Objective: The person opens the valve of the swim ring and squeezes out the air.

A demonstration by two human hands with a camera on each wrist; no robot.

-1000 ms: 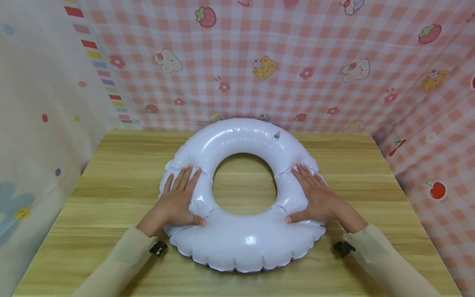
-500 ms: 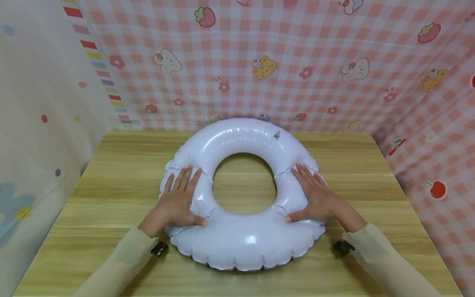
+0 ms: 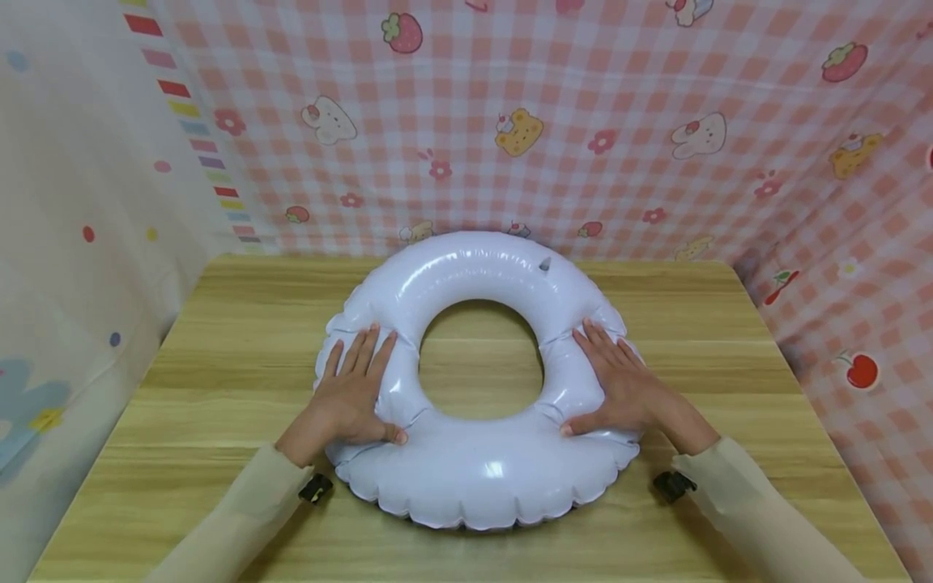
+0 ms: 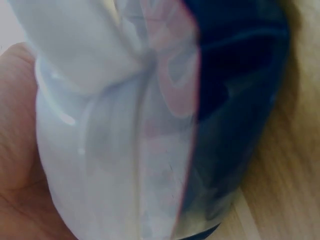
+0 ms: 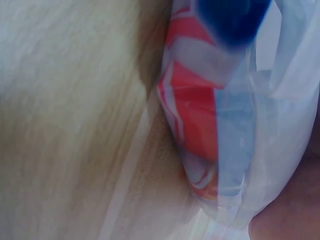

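A white inflatable swim ring (image 3: 481,470) lies flat on the wooden table, with a small clear valve (image 3: 545,264) standing up at its far right. My left hand (image 3: 350,405) presses down on the ring's left side, fingers straight and spread. On the opposite side my right hand (image 3: 619,393) presses the same way, and the vinyl creases around both palms. From the wrist views, the ring's underside shows a dark blue area (image 4: 230,100) on the left and a red and white pattern (image 5: 195,115) on the right.
The wooden table (image 3: 182,421) extends around the ring. Behind it hangs a pink checked curtain (image 3: 466,81), and a pale curtain (image 3: 73,162) hangs at the left. Each wrist carries a small black camera mount (image 3: 316,488).
Both hands stay pressed on the ring. The left hand has shifted very slightly to the right; little else differs.
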